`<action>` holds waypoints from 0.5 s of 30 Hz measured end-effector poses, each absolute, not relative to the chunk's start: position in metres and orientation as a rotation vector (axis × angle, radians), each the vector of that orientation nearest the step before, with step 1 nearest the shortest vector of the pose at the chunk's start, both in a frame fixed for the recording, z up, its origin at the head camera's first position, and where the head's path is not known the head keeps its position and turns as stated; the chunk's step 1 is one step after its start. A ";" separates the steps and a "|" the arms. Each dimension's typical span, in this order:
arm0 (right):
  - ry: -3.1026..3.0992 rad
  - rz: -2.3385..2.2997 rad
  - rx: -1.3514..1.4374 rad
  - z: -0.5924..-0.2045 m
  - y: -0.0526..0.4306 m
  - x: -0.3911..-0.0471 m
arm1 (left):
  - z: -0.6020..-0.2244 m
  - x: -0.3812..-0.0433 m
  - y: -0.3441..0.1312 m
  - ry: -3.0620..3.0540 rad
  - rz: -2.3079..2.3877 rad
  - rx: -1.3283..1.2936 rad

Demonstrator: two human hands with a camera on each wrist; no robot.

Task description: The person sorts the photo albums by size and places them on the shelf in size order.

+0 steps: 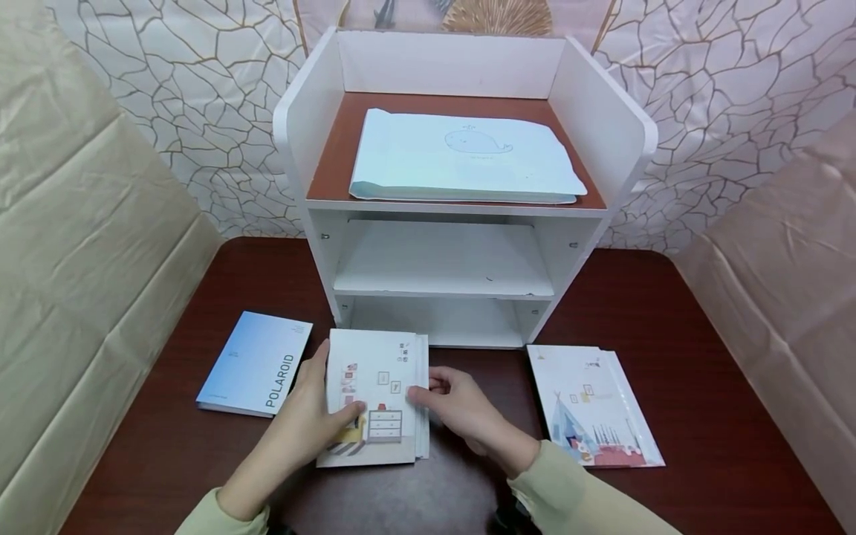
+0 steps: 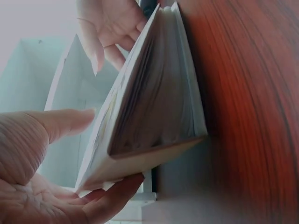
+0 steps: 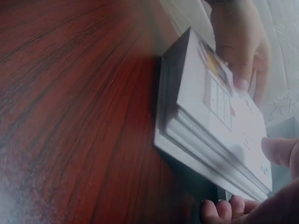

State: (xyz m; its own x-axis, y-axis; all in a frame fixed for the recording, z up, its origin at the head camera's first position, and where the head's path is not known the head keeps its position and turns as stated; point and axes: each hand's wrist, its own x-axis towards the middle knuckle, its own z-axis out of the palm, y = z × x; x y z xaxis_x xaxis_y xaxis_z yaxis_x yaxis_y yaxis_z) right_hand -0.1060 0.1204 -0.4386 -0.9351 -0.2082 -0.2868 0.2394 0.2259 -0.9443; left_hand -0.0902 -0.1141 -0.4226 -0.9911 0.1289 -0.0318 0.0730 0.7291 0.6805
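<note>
A white photo album (image 1: 374, 364) with a drawn chest of drawers on its cover lies in front of the white shelf unit. In the left wrist view its thick covers stand apart around a block of pages (image 2: 163, 88). My left hand (image 1: 307, 409) grips the left side, thumb over the cover and fingers beneath the spine. At the opposite edge my right hand (image 1: 468, 409) holds the album, thumb on top and fingertips (image 3: 224, 210) curled at the lower cover in the right wrist view. The table hides little of the album, which is raised at the spine.
A blue POLAROID album (image 1: 257, 364) lies left, and another white illustrated album (image 1: 595, 409) lies right. Behind stands a white shelf unit (image 1: 441, 256) with side walls, bearing a whale-printed white package (image 1: 468, 160) on top. Fabric walls (image 1: 87, 245) flank the dark table (image 1: 729, 416).
</note>
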 end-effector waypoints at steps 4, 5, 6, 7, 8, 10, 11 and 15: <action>2.215 -1.763 0.000 -0.439 0.121 -0.104 | -0.421 -0.087 -0.111 2.883 1.107 0.181; 2.210 -1.769 -0.010 -0.440 0.121 -0.103 | -0.421 -0.087 -0.111 2.892 1.106 0.186; 2.201 -1.773 -0.014 -0.440 0.121 -0.103 | -0.420 -0.086 -0.110 2.899 1.106 0.188; 2.187 -1.779 -0.018 -0.439 0.120 -0.103 | -0.420 -0.086 -0.110 2.906 1.108 0.190; 2.174 -1.785 -0.024 -0.440 0.120 -0.102 | -0.419 -0.085 -0.110 2.911 1.113 0.192; 2.152 -1.794 -0.037 -0.440 0.121 -0.102 | -0.418 -0.083 -0.110 2.917 1.129 0.198; 2.137 -1.806 -0.046 -0.440 0.121 -0.101 | -0.417 -0.083 -0.110 2.917 1.139 0.203; 2.082 -1.876 -0.092 -0.439 0.122 -0.100 | -0.414 -0.079 -0.108 2.917 1.182 0.230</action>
State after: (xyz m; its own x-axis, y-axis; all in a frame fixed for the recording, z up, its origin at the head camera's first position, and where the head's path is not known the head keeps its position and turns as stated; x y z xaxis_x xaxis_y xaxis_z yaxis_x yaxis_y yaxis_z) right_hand -0.0999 0.1218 -0.4395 -0.9415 -0.2688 -0.2034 0.1743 0.1281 -0.9763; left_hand -0.0794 -0.1075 -0.4136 -0.9892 0.1295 0.0682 0.1405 0.7086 0.6915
